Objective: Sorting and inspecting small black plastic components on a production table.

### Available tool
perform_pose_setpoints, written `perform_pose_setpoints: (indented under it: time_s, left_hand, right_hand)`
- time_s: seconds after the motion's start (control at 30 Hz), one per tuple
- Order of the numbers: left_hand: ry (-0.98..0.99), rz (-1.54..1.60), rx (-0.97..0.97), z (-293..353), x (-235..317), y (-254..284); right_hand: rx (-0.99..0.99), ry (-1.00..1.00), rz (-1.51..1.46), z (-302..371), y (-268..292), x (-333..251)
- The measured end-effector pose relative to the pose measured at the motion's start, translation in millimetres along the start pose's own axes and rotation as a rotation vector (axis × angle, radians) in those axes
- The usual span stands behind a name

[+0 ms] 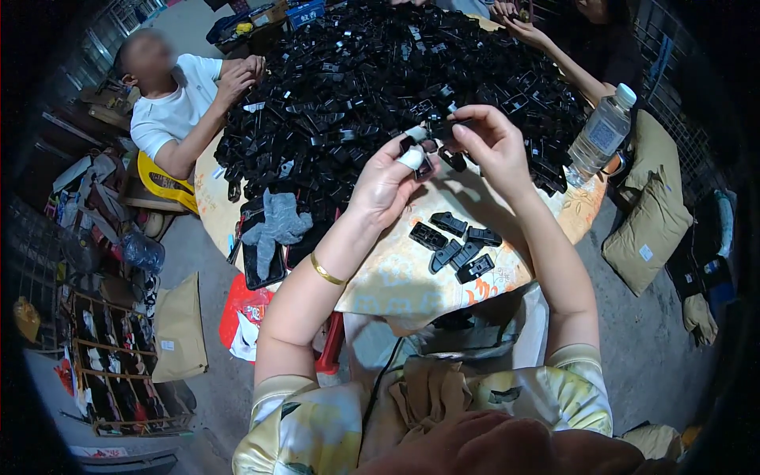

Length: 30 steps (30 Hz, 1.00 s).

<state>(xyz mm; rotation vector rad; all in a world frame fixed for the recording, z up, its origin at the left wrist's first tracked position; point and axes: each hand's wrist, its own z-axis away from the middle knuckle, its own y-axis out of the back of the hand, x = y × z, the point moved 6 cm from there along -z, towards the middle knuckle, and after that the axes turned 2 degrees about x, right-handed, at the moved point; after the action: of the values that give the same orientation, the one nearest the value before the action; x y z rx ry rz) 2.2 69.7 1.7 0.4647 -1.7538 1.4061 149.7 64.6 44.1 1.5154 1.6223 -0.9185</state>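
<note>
Above the near part of the round table, my left hand (384,186) is closed around a small black plastic part (425,168); white coverings wrap some of its fingertips. Close beside it, my right hand (499,154) pinches another black plastic piece (454,128) between thumb and fingers. The two pieces are near each other, but whether they touch is hard to tell. Below my hands, several black plastic parts (457,247) lie in a small group on the patterned tablecloth (388,281). A huge heap of similar black parts (340,103) covers most of the table.
A clear bottle (599,136) stands at the table's right edge. Grey cloth (279,222) lies over a dark phone-like object (264,269) at the left. A person in white (178,99) sits at the left; another person's arm (566,63) reaches in far right. Tan sacks (649,229) lie on the floor.
</note>
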Motion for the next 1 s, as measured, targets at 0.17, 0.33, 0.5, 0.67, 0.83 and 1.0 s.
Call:
perform_pose_setpoints:
  time_s: [0.17, 0.33, 0.5, 0.67, 0.83, 1.0]
  left_hand:
    - [-0.035, -0.042, 0.039, 2, -3, 3]
    - [0.016, -0.022, 0.195, 2, -7, 15]
    - [0.025, 0.19, 0.14, 8, -3, 3]
    - [-0.056, 0.031, 0.008, 10, 2, -4]
    - [-0.067, 0.005, 0.05, 7, 4, 0]
    - [0.047, -0.024, 0.021, 9, 7, -2]
  right_hand:
    - [-0.019, 0.148, 0.002, 14, -21, -5]
    - [-0.02, 0.536, 0.411, 26, -38, -27]
    - [0.022, 0.344, 0.506, 20, -30, -16]
    - [0.062, 0.238, 0.428, 14, -21, -8]
    - [0.048, 0.064, 0.185, 10, -14, 1]
    - [-0.142, 0.301, 0.323, 6, -9, -22]
